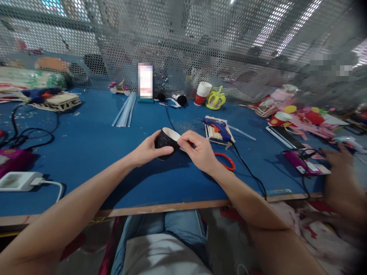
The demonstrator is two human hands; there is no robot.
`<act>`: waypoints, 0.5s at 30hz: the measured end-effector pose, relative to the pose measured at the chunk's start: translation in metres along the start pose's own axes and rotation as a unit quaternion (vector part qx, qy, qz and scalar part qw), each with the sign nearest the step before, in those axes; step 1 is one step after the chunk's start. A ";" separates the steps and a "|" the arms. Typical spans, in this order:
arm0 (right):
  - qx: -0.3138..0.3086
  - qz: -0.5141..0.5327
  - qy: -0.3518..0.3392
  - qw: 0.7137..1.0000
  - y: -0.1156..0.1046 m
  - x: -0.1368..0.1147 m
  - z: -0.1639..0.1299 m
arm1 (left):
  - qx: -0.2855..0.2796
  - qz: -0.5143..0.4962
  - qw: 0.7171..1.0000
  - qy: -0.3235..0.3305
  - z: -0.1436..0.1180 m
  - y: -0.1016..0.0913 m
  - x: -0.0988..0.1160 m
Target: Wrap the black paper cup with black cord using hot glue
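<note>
A black-covered paper cup (165, 142) with a white inside is held tilted above the blue table. My left hand (149, 149) wraps round its left side, the thumb across the front. At the cup's right rim, the thumb and fingers of my right hand (197, 149) are pinched together; whether they grip the rim or a small piece there is hidden. Just right of my right hand, a blue glue gun (218, 128) rests on a small wooden stick rack (210, 134). A red ring (230, 162) lies beside my right wrist.
Clear glue sticks (126, 110) lie before a propped phone (145, 81). Stacked paper cups (203, 93) and a yellow crown-shaped piece (216, 99) stand by the mesh panel (177, 46). At right are a tablet (286, 136) and a co-worker's blurred hand (341, 160). A white charger (18, 181) sits left.
</note>
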State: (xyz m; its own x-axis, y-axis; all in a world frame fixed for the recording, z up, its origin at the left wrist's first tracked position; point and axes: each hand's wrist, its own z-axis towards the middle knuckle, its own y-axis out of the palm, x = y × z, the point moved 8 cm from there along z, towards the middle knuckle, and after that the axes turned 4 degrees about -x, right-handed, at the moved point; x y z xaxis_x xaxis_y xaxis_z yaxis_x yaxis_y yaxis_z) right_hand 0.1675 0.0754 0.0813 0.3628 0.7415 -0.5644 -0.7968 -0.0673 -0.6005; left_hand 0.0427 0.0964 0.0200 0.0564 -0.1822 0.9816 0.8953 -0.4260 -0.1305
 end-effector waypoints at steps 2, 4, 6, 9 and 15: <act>-0.014 0.026 0.004 1.000 0.000 0.001 0.000 | 0.001 0.046 0.999 -0.006 0.000 0.000 0.002; -0.022 0.035 0.005 0.999 0.000 0.001 0.001 | 0.010 0.098 0.995 -0.010 0.000 0.000 0.003; -0.024 0.010 0.006 1.000 0.002 0.000 0.001 | 0.019 0.150 0.988 -0.002 -0.001 0.000 0.005; -0.031 -0.052 -0.001 0.998 0.006 -0.002 0.001 | 0.047 0.221 0.974 0.020 -0.003 -0.002 0.011; -0.041 -0.059 -0.023 0.997 0.010 -0.005 0.000 | 0.102 0.307 0.945 0.055 -0.007 -0.003 0.021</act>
State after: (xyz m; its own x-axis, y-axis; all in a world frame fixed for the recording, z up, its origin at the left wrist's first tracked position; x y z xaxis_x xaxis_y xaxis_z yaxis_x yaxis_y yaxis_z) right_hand 0.1579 0.0708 0.0787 0.4272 0.7771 -0.4622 -0.7071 -0.0316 -0.7065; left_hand 0.0385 0.0874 0.0401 0.5567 -0.4350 0.7077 0.7759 -0.0322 -0.6301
